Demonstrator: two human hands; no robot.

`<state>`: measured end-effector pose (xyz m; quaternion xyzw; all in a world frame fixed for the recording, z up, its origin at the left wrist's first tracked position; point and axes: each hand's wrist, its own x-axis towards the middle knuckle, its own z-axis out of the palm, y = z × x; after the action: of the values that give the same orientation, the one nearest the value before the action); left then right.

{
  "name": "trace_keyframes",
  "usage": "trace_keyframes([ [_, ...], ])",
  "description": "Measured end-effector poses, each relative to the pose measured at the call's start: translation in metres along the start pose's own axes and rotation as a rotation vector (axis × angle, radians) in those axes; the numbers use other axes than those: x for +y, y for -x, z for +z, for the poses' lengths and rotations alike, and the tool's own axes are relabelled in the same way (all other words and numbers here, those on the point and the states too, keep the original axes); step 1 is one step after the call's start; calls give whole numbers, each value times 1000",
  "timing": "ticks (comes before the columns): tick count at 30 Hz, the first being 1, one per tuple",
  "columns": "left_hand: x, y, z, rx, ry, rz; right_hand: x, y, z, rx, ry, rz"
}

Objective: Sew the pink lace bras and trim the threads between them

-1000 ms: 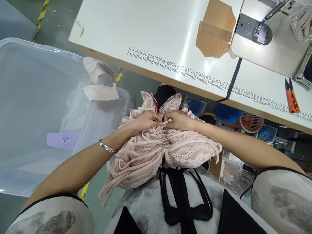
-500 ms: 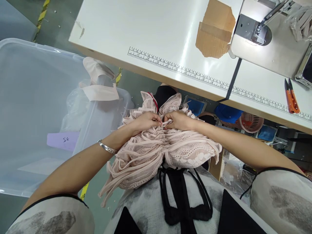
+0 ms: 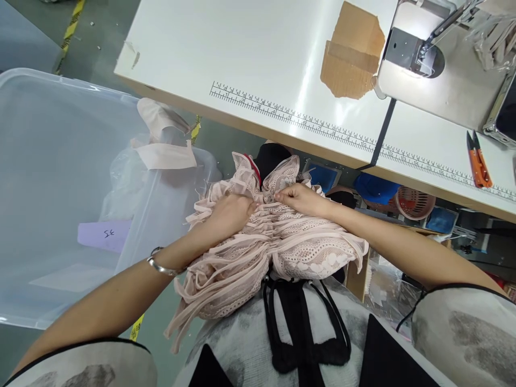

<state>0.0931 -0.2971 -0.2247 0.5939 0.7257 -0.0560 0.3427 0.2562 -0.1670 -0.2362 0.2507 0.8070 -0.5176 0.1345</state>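
Observation:
A thick stack of pale pink lace bras [image 3: 310, 252] lies across my lap, the layers gathered at the middle and fanned to both sides. My left hand [image 3: 234, 214] rests on the left half with its back up, fingers curled into the lace; the fingertips are partly hidden. Opposite it, near the centre gather, my right hand [image 3: 300, 199] pinches an edge of a lace bra between thumb and fingers. A bit of red trim [image 3: 253, 165] shows among the far layers.
A clear plastic bin [image 3: 139, 231] stands at left, pale fabric pieces [image 3: 167, 155] over its rim and a purple paper [image 3: 104, 235] inside. Ahead is a white table [image 3: 242, 43] with a printed ruler, cardboard [image 3: 352, 54], a sewing machine [image 3: 419, 59] and orange thread snips [image 3: 479, 164].
My left hand has moved left and turned back-up, away from my right hand. The right hand has shifted slightly, and the strap held between both hands no longer shows.

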Motion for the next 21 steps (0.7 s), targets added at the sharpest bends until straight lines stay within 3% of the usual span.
trace_keyframes([
  [5,9,9,-7,-91,-263,-52,-18,-2,5,82,572,-40],
  [8,15,8,-9,-34,-302,-44,-24,-8,6,34,778,-73],
  [11,18,9,-8,91,-385,-42,-24,-15,7,30,844,-153],
  [15,15,7,-5,185,-423,-99,-18,-19,7,67,858,-410],
  [18,9,-1,-3,218,-378,19,-14,-17,7,39,838,-491],
  [21,-3,-14,-2,170,-212,217,-14,-10,6,-16,792,-460],
])
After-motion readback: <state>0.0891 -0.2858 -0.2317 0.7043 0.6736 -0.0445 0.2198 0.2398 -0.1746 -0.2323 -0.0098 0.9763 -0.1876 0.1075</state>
